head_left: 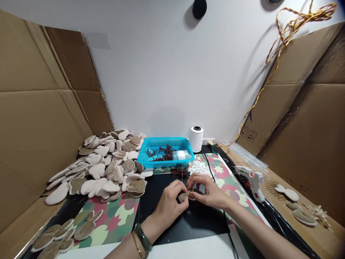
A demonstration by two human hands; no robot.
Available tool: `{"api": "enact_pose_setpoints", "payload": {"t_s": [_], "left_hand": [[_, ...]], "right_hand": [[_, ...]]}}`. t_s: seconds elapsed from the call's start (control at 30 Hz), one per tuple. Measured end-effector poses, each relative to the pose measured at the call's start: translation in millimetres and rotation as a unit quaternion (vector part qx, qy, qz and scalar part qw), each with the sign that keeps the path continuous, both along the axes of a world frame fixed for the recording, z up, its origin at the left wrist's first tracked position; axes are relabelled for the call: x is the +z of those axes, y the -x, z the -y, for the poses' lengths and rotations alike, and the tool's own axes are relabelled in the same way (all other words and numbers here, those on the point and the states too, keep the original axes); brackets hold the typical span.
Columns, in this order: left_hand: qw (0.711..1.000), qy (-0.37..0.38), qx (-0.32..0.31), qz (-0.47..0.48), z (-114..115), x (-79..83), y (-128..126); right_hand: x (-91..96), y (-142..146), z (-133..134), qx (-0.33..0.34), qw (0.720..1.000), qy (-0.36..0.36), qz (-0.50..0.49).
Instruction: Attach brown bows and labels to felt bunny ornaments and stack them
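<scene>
We found a small plush piece (183, 197) between the two hands, over the black middle of the surface (210, 223), between its near and far edges. Its visible face was brown and short-napped, with a paler edge. It looked folded or bunched; the fingers covered much of it, so we could not make out its full outline.

The left hand (172, 197) grasped the piece between thumb and bent fingers. The right hand (206, 190) had thumb and forefinger curled in at its right side; we could not tell whether they pinched cloth or thread. A thin pale thread (182, 176) showed nearly vertical above the piece.

Toward the far edge we recorded a blue basket (161, 164) containing dark brown bits (167, 149), with a white cone of thread (197, 140) standing just to its right. Toward the left edge lay a pile of plush shapes (97, 171), brown or off-white on their visible faces, some rabbit-eared. We noted a glue gun (254, 181) near the right edge.
</scene>
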State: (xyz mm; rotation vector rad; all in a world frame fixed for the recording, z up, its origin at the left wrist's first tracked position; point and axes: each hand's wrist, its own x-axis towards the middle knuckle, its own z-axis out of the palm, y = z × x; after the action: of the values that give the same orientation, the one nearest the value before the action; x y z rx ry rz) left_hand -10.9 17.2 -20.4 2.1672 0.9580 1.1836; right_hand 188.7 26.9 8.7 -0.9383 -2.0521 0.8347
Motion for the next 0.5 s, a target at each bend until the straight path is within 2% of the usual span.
{"api": "enact_pose_setpoints", "payload": {"t_s": [0.1,0.17,0.23,0.3,0.4,0.5], "left_hand": [[1.0,-0.003,0.008,0.002,-0.9,-2.1,-0.6],[1.0,-0.006,0.012,0.006,-1.6,-3.6,-1.3],[1.0,-0.01,0.014,0.015,-1.9,-4.9,-1.8],[0.999,-0.013,0.017,0.023,-1.9,-5.8,-2.0],[0.999,-0.017,0.022,0.027,-1.5,-5.8,-1.5],[0.999,-0.023,0.015,0.027,-1.0,-4.1,-0.8]], "right_hand": [[-0.3,3.8,3.4,-0.001,0.995,-0.094,0.023],[-0.2,5.6,4.2,0.0,0.993,-0.112,0.038],[0.4,6.4,4.1,0.005,0.993,-0.1,0.058],[0.8,6.1,2.6,0.007,0.996,-0.056,0.074],[-2.2,4.5,-3.2,0.031,0.996,0.081,0.026],[-8.5,2.2,-12.1,0.082,0.969,0.227,-0.058]]}}
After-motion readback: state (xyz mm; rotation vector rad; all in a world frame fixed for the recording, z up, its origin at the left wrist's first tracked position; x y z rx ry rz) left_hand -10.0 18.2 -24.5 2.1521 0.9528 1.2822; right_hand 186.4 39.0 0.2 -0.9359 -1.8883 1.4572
